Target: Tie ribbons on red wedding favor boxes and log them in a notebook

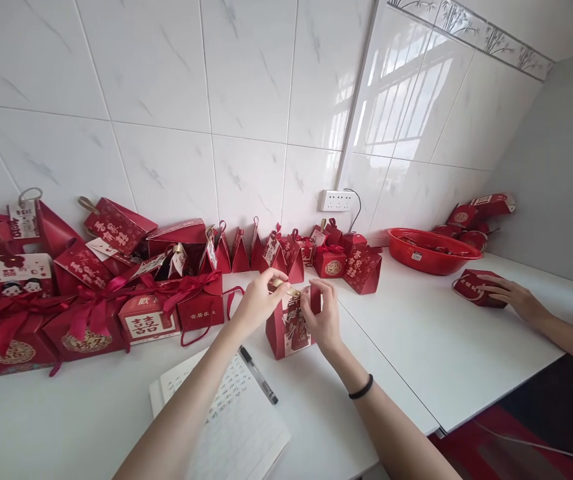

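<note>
A red gift box (293, 330) with white and gold print stands upright on the white table in front of me. At its top, my left hand (265, 293) pinches a gold ribbon (292, 291) between thumb and fingers. My right hand (323, 313), with a black band on its wrist, is at the box's upper right side, its fingers bent against the box near the ribbon. What the right fingertips grip is too small to make out. Below my left forearm lie an open notebook (236, 413) with handwriting and a black pen (259, 375).
Many red gift boxes (91, 327) are piled along the wall at left and centre. A red plastic basket (433, 257) stands at right, near a power strip (339, 200). Another person's hand (506, 297) rests on a red box (476, 288). A table seam (391, 363) runs right of me.
</note>
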Demonstrator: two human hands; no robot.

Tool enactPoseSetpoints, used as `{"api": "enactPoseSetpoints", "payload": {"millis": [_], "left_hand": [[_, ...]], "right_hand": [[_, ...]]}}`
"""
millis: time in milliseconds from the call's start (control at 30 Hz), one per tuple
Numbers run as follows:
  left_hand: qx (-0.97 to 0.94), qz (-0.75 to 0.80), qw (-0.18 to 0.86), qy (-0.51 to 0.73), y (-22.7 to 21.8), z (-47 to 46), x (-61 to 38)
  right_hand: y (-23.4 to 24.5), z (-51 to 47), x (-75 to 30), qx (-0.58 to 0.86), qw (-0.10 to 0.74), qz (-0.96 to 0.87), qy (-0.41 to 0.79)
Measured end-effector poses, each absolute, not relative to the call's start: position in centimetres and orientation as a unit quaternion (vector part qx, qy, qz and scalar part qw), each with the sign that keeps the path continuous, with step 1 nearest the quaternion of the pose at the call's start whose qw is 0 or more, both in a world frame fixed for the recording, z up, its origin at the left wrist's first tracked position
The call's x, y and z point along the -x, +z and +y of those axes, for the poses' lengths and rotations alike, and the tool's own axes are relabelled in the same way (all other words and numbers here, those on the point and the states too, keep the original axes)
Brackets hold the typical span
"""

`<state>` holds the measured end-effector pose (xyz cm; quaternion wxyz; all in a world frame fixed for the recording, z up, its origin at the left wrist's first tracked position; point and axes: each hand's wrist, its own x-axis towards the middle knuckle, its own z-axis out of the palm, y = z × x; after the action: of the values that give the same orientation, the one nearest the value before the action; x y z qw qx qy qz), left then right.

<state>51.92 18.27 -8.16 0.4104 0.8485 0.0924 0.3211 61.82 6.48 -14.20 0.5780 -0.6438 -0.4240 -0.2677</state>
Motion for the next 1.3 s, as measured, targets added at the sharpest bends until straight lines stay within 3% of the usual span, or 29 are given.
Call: {"api": "enactPoseSetpoints", "payload": {"millis": [167, 333, 633, 833, 1000, 1300], "left_hand": [[-0.848, 0.141, 0.395, 0.326, -7.2, 17.4, -51.6], [-0.815, 0.107, 0.491, 0.289, -7.1, 15.6, -51.5], [-0.854, -0.01, 0.454, 0.254, -6.7, 16.8, -50.9], [-0.897, -0.007, 0.293, 0.33, -6.9, 17.0, -51.0], [-0.901, 0.024, 0.345, 0.262, -7.2, 16.7, -51.1], [-0.888, 0.061, 0.33, 0.315, -7.5, 16.7, -51.5]], "right_hand": [[-14.2, 6.2, -60.9, 0.642, 0.562, -0.48, -0.203], [-13.6, 5.9, -60.0, 0.597, 0.577, -0.539, -0.138], [-13.2, 5.3, -60.8, 0.608, 0.664, -0.434, -0.033], [-13.0, 5.3, -60.8, 0.617, 0.647, -0.446, -0.043], [-12.7, 5.2, -60.4, 0.608, 0.638, -0.47, -0.051], [-12.9, 5.4, -60.0, 0.63, 0.645, -0.43, -0.048]]}}
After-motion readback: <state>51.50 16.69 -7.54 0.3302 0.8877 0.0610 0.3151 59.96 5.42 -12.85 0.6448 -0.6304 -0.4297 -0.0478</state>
